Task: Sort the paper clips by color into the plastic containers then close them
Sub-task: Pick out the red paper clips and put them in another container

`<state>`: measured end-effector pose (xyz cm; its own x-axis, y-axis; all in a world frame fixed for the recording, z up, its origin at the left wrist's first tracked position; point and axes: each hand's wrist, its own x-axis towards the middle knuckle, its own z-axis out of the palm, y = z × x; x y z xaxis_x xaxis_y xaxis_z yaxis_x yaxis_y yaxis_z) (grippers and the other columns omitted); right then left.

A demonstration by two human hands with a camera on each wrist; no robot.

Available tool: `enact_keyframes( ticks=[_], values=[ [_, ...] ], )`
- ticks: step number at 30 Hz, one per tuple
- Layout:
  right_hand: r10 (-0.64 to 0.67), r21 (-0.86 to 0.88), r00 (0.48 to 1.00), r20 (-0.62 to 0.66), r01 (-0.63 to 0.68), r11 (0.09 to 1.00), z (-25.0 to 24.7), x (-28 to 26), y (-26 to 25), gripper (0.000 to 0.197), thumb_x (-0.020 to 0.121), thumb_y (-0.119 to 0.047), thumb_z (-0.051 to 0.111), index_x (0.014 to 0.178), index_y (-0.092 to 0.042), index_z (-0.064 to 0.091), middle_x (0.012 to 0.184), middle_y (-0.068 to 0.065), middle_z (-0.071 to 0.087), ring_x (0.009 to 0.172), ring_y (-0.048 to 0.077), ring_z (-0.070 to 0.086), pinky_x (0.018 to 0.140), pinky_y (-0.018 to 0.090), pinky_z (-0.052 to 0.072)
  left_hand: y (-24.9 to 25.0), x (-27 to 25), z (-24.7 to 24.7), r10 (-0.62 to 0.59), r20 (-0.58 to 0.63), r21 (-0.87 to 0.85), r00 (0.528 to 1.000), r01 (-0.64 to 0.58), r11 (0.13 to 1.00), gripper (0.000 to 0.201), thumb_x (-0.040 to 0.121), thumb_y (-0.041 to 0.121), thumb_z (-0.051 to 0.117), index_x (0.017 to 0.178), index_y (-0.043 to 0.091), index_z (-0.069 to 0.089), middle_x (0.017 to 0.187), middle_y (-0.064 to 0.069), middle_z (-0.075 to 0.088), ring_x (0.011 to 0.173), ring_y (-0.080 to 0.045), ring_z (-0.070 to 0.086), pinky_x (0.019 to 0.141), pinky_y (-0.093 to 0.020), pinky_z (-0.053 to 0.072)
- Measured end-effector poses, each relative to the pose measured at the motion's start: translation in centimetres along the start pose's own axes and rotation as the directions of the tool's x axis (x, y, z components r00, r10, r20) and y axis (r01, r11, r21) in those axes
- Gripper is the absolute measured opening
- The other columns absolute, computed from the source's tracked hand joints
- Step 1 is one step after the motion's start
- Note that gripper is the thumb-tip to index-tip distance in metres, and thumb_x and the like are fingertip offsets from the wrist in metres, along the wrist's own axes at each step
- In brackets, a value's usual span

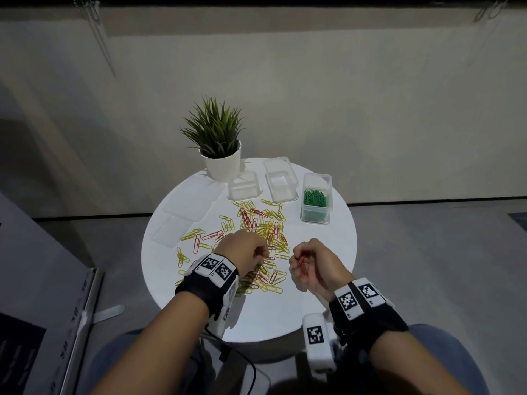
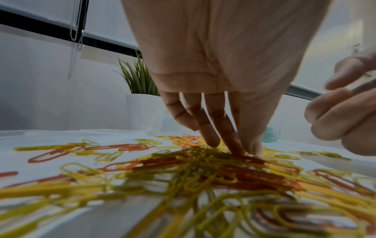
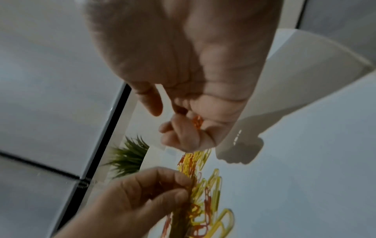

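Red and yellow paper clips (image 1: 256, 238) lie mixed in a loose heap at the middle of the round white bench (image 1: 319, 292), directly under my left hand (image 1: 243, 249), whose straight fingers (image 2: 211, 136) press down into the pile. My right hand (image 1: 312, 266) hovers just beside the heap's right edge, clenched around a small bunch of red clips (image 1: 301, 262). Beyond the heap, toward the far rim, stand two empty clear containers (image 1: 281, 181), both lidless, and to their right a third container (image 1: 316, 199) filled with green clips. Flat clear lids (image 1: 188, 212) rest at the left. As I judge it, the red bunch goes forward and slightly left from my right hand, the nearer one, to an empty container. A potted plant (image 1: 219, 149) stands behind.
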<state>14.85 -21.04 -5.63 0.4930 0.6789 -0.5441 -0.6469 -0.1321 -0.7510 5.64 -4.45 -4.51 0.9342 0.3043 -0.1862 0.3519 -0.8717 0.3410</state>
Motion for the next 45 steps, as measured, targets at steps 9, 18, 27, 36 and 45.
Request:
enact_keyframes(
  ticks=[9,18,27,36,45],
  values=[
    [-0.238,-0.650,0.969,-0.069,0.138,0.748,0.5,-0.1,0.6,0.030,0.094,-0.002,0.030,0.080,-0.009,0.055,0.066,0.000,0.060,0.050,0.004,0.046,0.048,0.016,0.031,1.7,1.2,0.0,0.092,0.045,0.054,0.995,-0.095,0.994,0.006,0.088,0.025,0.063,0.091,0.024,0.068,0.100,0.006,0.065,0.100,-0.014,0.055,0.077,-0.028,0.045],
    [-0.338,-0.949,0.915,0.221,0.282,0.142,0.9,-0.7,0.9,0.018,0.090,-0.014,0.051,0.090,-0.022,0.067,0.074,-0.012,0.059,0.070,0.003,0.051,0.066,0.019,0.041,1.2,1.6,0.2,0.045,0.125,-0.002,0.991,-0.045,0.999,0.005,0.089,0.020,0.061,0.093,0.019,0.062,0.101,0.002,0.064,0.098,-0.017,0.057,0.086,-0.034,0.051],
    [-0.260,-0.969,0.934,0.246,0.233,-0.083,1.6,0.8,1.1,0.009,0.090,-0.019,0.049,0.083,-0.024,0.051,0.086,0.000,0.063,0.085,0.022,0.058,0.071,0.033,0.046,-0.8,0.1,0.4,0.035,0.015,-0.065,0.999,-0.034,0.997,0.008,0.087,0.017,0.061,0.093,0.021,0.063,0.093,0.007,0.067,0.087,-0.013,0.061,0.078,-0.028,0.049],
    [-0.233,-0.690,0.972,-0.008,0.163,0.705,0.9,0.6,0.3,0.020,0.091,-0.010,0.037,0.071,-0.014,0.039,0.063,0.000,0.040,0.055,0.015,0.031,0.051,0.027,0.027,-1.3,-0.3,0.6,-0.032,-0.116,-0.366,0.993,-0.013,0.930,0.012,0.086,0.012,0.056,0.085,0.021,0.064,0.094,0.005,0.063,0.084,-0.012,0.061,0.078,-0.027,0.050],
    [-0.115,-0.364,0.993,0.016,0.113,0.924,2.9,0.4,0.0,0.023,0.089,-0.013,0.046,0.068,-0.014,0.054,0.060,0.002,0.050,0.047,0.011,0.040,0.040,0.018,0.027,-1.8,-2.7,-1.4,-0.315,0.081,-0.994,0.946,0.053,-0.097,0.020,0.092,-0.005,0.038,0.088,0.004,0.056,0.068,-0.006,0.056,0.067,-0.020,0.061,0.058,-0.023,0.054]
  ],
)
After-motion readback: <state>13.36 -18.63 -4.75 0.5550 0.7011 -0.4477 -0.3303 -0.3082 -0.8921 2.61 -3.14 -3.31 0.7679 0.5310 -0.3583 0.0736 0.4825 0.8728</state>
